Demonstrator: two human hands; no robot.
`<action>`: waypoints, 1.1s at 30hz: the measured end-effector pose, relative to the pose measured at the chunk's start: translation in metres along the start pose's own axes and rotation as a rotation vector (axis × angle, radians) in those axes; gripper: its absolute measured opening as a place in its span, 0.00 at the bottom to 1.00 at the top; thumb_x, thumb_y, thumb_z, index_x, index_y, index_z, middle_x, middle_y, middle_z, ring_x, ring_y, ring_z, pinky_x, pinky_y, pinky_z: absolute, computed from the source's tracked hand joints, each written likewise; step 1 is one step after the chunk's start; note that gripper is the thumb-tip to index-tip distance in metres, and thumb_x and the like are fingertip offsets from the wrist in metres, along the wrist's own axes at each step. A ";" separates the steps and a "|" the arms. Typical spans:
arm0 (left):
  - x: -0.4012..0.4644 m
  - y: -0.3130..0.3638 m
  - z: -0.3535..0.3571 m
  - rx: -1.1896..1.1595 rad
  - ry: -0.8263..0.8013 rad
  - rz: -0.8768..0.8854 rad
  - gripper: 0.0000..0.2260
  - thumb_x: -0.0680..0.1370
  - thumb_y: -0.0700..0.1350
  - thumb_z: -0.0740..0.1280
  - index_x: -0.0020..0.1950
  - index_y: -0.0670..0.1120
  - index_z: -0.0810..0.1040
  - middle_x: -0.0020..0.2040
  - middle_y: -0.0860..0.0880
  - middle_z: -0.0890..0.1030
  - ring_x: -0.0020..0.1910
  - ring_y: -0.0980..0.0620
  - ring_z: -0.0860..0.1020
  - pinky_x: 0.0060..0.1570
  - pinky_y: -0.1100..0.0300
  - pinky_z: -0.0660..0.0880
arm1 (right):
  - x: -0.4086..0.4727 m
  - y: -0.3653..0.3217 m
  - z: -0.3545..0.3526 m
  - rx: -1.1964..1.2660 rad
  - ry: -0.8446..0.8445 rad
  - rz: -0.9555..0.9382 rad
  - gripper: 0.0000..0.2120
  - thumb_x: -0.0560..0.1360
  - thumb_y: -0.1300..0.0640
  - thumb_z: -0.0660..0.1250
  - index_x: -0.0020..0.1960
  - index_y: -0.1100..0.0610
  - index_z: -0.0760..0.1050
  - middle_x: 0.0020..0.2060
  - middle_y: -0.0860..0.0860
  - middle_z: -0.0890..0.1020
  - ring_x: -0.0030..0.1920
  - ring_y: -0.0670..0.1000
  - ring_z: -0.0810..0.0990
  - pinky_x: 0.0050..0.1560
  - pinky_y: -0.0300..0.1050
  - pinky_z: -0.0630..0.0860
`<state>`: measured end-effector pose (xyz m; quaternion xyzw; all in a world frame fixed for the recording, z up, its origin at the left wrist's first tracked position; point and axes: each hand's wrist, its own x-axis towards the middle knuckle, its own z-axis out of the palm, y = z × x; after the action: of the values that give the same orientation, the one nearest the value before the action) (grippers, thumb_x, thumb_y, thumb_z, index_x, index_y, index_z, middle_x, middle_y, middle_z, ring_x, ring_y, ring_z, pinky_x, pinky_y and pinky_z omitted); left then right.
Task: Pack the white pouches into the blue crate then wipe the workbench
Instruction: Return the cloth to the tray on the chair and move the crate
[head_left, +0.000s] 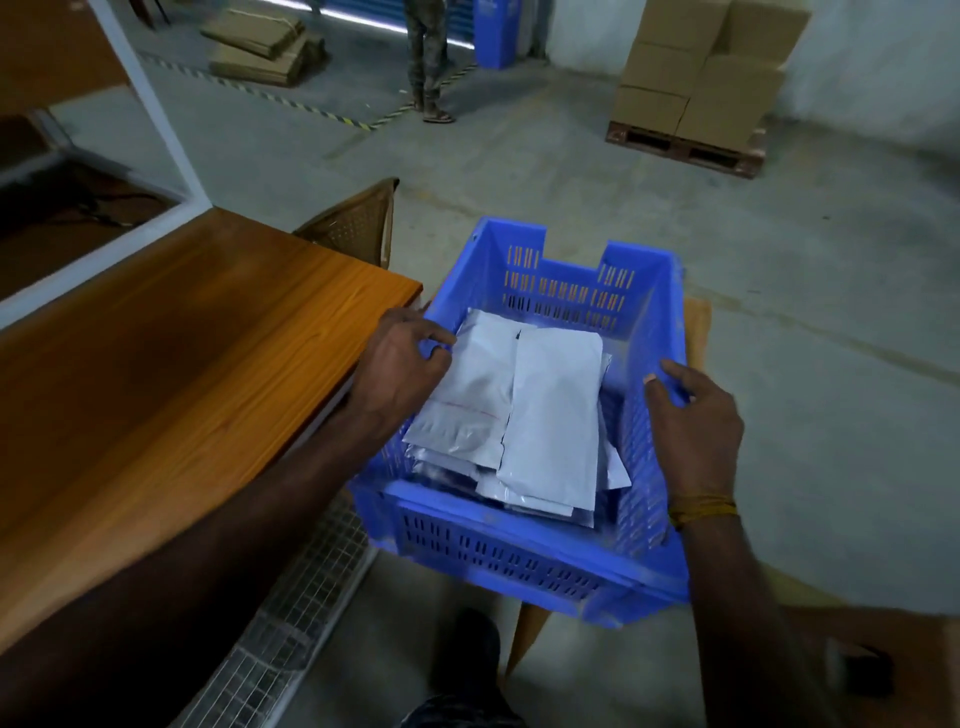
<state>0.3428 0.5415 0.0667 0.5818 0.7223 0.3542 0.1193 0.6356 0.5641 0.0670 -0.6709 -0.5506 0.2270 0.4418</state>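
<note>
Both hands grip the pouch-filled blue crate beside the workbench.

The wooden workbench stands left of the blue crate, which holds a stack of white pouches. The left hand is curled over the crate's left rim; the right hand clasps the right rim.

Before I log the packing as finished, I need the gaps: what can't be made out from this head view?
- Pouch count: the top white plastic pouches cover those beneath in the blue slotted plastic crate.
- Left hand grip: fingers curl at the crate's left rim, partly hidden; whether it grips rim or pouch is unclear.
- Right hand: rests on the right rim; its hold is unclear.
- Orange-brown wooden workbench: cut off by the left edge.
- What the crate stands on: hidden beneath it.
</note>
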 end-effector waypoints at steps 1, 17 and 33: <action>-0.014 -0.001 -0.013 -0.008 0.018 -0.005 0.11 0.74 0.39 0.68 0.53 0.49 0.85 0.57 0.46 0.78 0.61 0.50 0.74 0.56 0.69 0.63 | -0.015 -0.005 -0.006 -0.005 -0.007 -0.020 0.15 0.75 0.56 0.71 0.60 0.57 0.82 0.58 0.54 0.83 0.60 0.53 0.80 0.63 0.43 0.72; -0.164 -0.032 -0.192 0.108 0.245 -0.188 0.11 0.74 0.41 0.70 0.54 0.53 0.85 0.60 0.49 0.76 0.59 0.52 0.75 0.54 0.61 0.66 | -0.119 -0.120 0.020 0.090 -0.355 -0.464 0.15 0.74 0.49 0.68 0.59 0.48 0.81 0.57 0.49 0.82 0.62 0.49 0.77 0.61 0.41 0.72; -0.069 -0.114 -0.198 0.059 0.621 -0.525 0.14 0.75 0.43 0.66 0.58 0.49 0.83 0.59 0.45 0.80 0.57 0.48 0.77 0.53 0.59 0.69 | 0.004 -0.221 0.241 0.156 -0.642 -0.681 0.10 0.75 0.55 0.70 0.56 0.50 0.83 0.51 0.50 0.84 0.45 0.48 0.80 0.51 0.44 0.74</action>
<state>0.1613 0.3954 0.1192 0.2461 0.8580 0.4496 -0.0350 0.3270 0.6507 0.1313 -0.3129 -0.8293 0.3059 0.3475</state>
